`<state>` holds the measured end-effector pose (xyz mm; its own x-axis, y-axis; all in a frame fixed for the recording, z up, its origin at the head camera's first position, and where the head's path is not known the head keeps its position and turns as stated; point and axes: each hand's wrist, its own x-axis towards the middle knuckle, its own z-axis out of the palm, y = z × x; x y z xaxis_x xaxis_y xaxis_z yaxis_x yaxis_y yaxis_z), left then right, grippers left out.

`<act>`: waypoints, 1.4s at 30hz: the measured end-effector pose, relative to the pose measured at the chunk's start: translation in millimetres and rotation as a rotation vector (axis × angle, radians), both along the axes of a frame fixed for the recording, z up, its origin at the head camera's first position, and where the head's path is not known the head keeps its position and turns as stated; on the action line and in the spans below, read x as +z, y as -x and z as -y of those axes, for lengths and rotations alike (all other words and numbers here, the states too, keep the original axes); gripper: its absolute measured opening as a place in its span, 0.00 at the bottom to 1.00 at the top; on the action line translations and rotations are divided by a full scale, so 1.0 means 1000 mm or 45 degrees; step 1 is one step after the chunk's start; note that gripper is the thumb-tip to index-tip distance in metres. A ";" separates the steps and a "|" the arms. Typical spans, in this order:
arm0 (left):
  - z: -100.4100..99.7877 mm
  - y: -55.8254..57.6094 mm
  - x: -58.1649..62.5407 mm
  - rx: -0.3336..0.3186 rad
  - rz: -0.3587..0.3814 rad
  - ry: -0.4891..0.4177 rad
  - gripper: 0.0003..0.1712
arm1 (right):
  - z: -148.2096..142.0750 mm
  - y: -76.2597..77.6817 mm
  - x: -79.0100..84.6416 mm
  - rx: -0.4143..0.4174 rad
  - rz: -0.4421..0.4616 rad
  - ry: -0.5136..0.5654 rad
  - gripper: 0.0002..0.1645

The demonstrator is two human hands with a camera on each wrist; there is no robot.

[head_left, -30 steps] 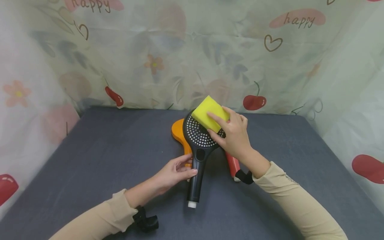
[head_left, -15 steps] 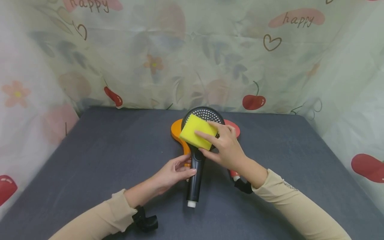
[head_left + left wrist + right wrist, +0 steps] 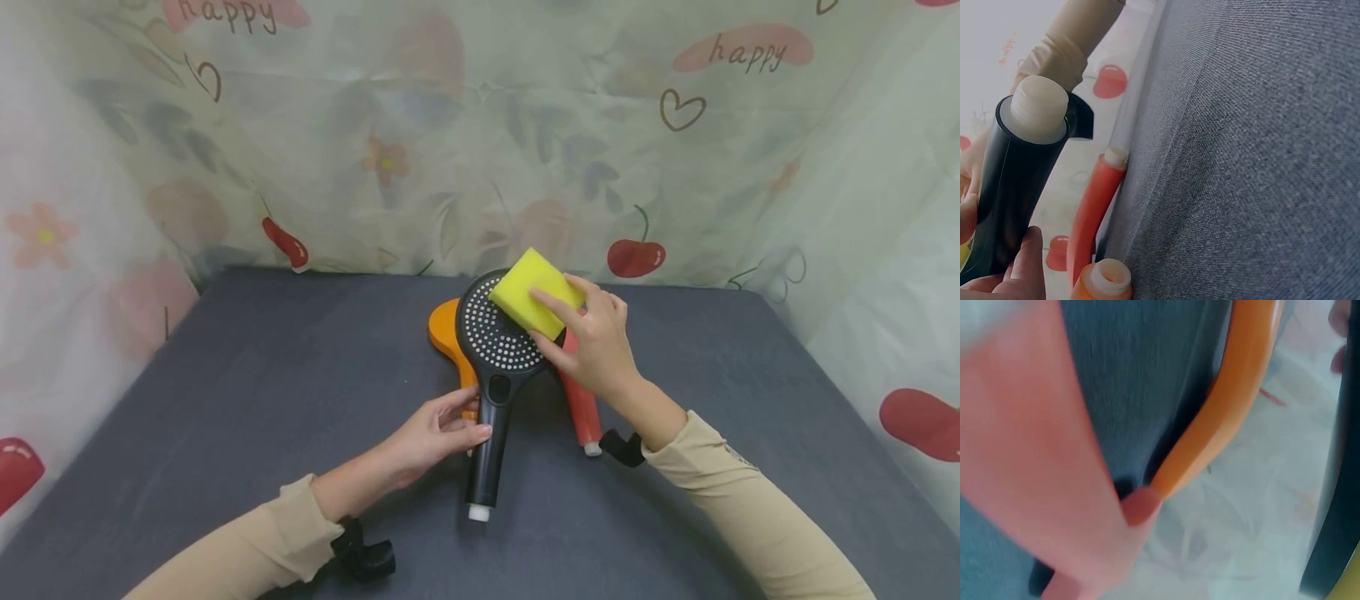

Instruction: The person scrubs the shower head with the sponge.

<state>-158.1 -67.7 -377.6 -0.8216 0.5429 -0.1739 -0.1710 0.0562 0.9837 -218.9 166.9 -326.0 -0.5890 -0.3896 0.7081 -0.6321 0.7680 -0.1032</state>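
Observation:
In the head view my left hand [image 3: 435,433] grips the handle of a black shower head [image 3: 491,458], thumb on top and fingers behind. Its dotted spray face points up toward the camera. A yellow sponge [image 3: 531,287] is pinched in my right hand [image 3: 596,346] and covers the upper right of that face. The left wrist view shows the white threaded handle end [image 3: 1040,106] close up, raised off the table. Behind the black head lie an orange shower head [image 3: 444,327] and a red shower head [image 3: 581,412], both partly hidden.
A dark grey cloth-covered table [image 3: 300,367] spreads under everything. Around its back and sides hangs a printed curtain [image 3: 480,125]. Black wrist mounts [image 3: 367,554] stick out beneath the sleeves. The red handle [image 3: 1041,444] fills much of the right wrist view, with orange beside it.
Half a second ago the sponge slid down and left to the lower part of the spray face. Now it is back at the upper right. My left hand holds still.

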 end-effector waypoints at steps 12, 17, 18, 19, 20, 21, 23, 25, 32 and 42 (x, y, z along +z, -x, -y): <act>0.002 0.001 0.003 0.007 -0.022 0.012 0.42 | 0.011 -0.020 -0.016 0.238 -0.095 -0.103 0.33; 0.001 0.000 0.003 0.032 0.002 0.018 0.41 | 0.000 -0.013 -0.010 0.130 -0.072 -0.084 0.32; 0.001 0.000 0.002 0.036 0.007 0.020 0.41 | -0.003 -0.012 -0.009 0.099 -0.060 -0.067 0.31; 0.001 0.000 0.002 0.040 0.013 0.020 0.41 | -0.005 -0.010 -0.007 0.067 -0.043 -0.050 0.31; 0.001 0.000 0.002 0.044 0.018 0.022 0.41 | -0.008 -0.009 -0.006 0.037 -0.026 -0.032 0.31; 0.001 0.000 0.002 0.045 0.023 0.022 0.41 | -0.010 -0.008 -0.006 0.013 -0.010 -0.014 0.31; 0.002 0.000 0.002 0.043 0.028 0.015 0.41 | -0.012 -0.008 -0.005 -0.016 0.005 0.006 0.32; 0.002 0.001 0.002 0.041 0.024 0.004 0.41 | -0.012 -0.009 -0.007 0.003 -0.009 0.009 0.32; 0.005 0.005 0.003 0.062 0.022 -0.037 0.41 | -0.006 -0.021 -0.018 0.212 -0.139 -0.109 0.25; 0.004 0.006 0.002 0.071 0.053 -0.064 0.41 | -0.020 -0.012 -0.009 -0.007 -0.007 0.015 0.32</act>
<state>-163.7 -72.0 -375.2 -0.8436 0.5052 -0.1821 -0.2133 -0.0040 0.9770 -206.8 186.9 -335.5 -0.5871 -0.3780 0.7158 -0.6287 0.7699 -0.1091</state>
